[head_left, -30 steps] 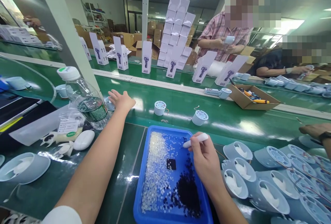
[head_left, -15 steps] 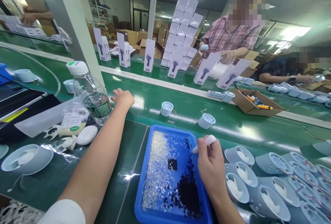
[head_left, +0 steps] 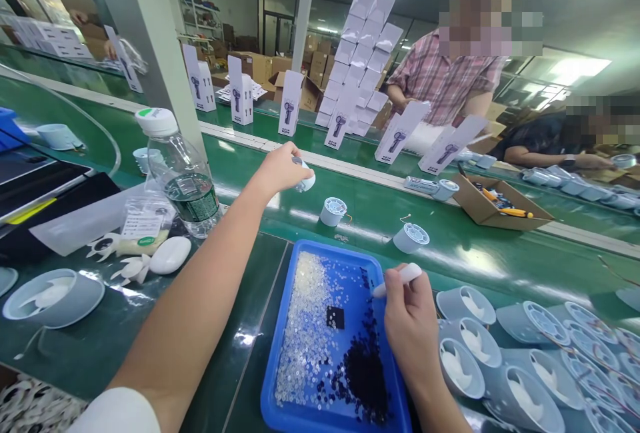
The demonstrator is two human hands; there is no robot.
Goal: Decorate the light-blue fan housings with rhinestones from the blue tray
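My left hand (head_left: 281, 168) is out over the green conveyor belt, its fingers closed on a pale blue fan housing (head_left: 306, 184) mostly covered by them. A second round housing (head_left: 333, 212) sits on the belt just to its right, and another housing (head_left: 411, 238) with a thin wire is farther right. In my right hand (head_left: 411, 313) is a white pen-like tool (head_left: 411, 273), its tip above the right rim of a blue tray (head_left: 270, 353). Translucent small rings (head_left: 305, 326) fill the tray's left side; black small rings (head_left: 367, 373) are heaped at the lower right.
Left of the tray stand a plastic bottle (head_left: 193, 196) and a white oval object (head_left: 171, 256). Rows of fan housings (head_left: 530, 400) crowd the right. White boxes (head_left: 289, 110) line the belt's far side, near a cardboard box (head_left: 500, 203). Across it is a person in a plaid shirt (head_left: 445, 76).
My left hand has moved right from beside the bottle and now has a fan housing in its fingers. My right hand keeps its place over the tray's edge with the white tool.
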